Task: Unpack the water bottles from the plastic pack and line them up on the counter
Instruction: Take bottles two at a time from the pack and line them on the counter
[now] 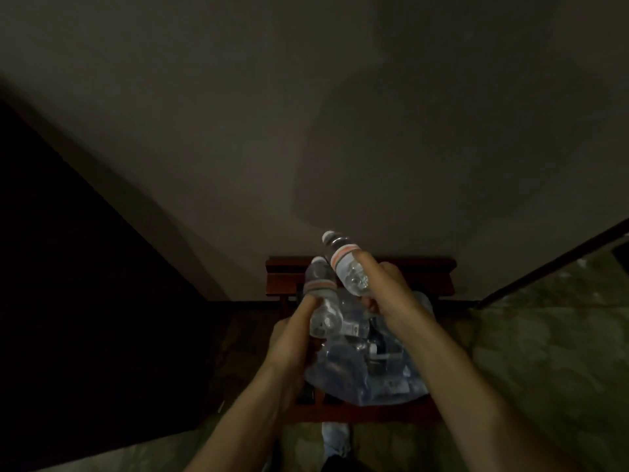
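Observation:
In dim light my right hand point(391, 294) grips a clear water bottle point(343, 258) with a white cap and a pale label banded in orange, raised and tilted with its cap pointing up and left. My left hand point(292, 332) grips a second water bottle point(321, 298) of the same kind, lower and just left of the first. Both are held above the torn clear plastic pack point(367, 373), which lies on a dark red wooden chair point(432, 270). More bottles show faintly inside the pack.
A plain wall fills the upper view, right behind the chair. A dark panel point(68, 301) stands at the left. Greenish marbled floor point(544, 352) spreads to the right, crossed by a dark rail point(561, 258). My jeans leg point(335, 437) shows below the chair.

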Tool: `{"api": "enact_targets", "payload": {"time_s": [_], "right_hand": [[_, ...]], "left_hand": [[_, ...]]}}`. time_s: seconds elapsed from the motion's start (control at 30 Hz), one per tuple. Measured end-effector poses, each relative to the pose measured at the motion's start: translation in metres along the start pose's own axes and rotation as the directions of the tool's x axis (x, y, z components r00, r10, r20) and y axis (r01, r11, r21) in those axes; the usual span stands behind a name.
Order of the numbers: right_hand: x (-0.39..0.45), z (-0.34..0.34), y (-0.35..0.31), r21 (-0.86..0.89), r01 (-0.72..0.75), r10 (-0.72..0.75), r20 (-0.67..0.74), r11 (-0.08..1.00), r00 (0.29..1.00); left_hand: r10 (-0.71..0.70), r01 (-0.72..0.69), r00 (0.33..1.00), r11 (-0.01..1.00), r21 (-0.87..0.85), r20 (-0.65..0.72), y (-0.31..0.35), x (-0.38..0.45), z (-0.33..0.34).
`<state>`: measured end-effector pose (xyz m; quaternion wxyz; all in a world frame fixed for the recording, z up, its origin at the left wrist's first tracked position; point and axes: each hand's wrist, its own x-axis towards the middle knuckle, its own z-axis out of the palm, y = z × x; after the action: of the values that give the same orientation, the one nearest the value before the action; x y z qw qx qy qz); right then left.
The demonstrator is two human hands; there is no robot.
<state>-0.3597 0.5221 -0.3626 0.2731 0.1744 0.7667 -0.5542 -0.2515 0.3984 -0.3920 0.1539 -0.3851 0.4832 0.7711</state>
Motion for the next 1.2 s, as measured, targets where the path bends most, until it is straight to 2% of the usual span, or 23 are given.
{"api": "enact_targets", "payload": {"time_s": [0.1, 0.27, 0.47, 0.67, 0.83, 1.03, 1.2], "right_hand": [[-0.024, 0.022, -0.012, 0.076, 0.046, -0.047, 0.015, 0.996, 0.999], [-0.069, 0.058, -0.026, 0.190, 0.119, -0.138, 0.093, 0.975, 0.986], [-0.118, 0.092, -0.042, 0.330, 0.284, -0.325, 0.074, 0.900, 0.943], [-0.161, 0.109, -0.062, 0.467, 0.467, -0.571, 0.103, 0.751, 0.815], [-0.198, 0.126, -0.077, 0.458, 0.579, -0.712, 0.197, 0.675, 0.674], [-0.247, 0.165, -0.083, 0.362, 0.695, -0.784, 0.302, 0.621, 0.542], [-0.286, 0.209, -0.103, 0.343, 0.745, -0.818, 0.306, 0.572, 0.487]], "left_hand": [[0.029, -0.029, 0.999, 1.000, -0.001, 0.038, 0.019, -0.008, -0.022], [0.225, -0.236, 0.970, 0.964, 0.121, 0.096, 0.063, -0.033, -0.062], [0.497, -0.509, 0.861, 0.837, 0.203, 0.108, 0.110, -0.081, -0.099], [0.690, -0.706, 0.707, 0.673, 0.222, 0.155, 0.128, -0.142, -0.128], [0.817, -0.819, 0.560, 0.520, 0.242, 0.139, 0.119, -0.195, -0.154], [0.872, -0.855, 0.490, 0.478, 0.201, 0.008, 0.112, -0.245, -0.193], [0.880, -0.866, 0.472, 0.473, 0.162, -0.051, 0.130, -0.277, -0.230]]}}
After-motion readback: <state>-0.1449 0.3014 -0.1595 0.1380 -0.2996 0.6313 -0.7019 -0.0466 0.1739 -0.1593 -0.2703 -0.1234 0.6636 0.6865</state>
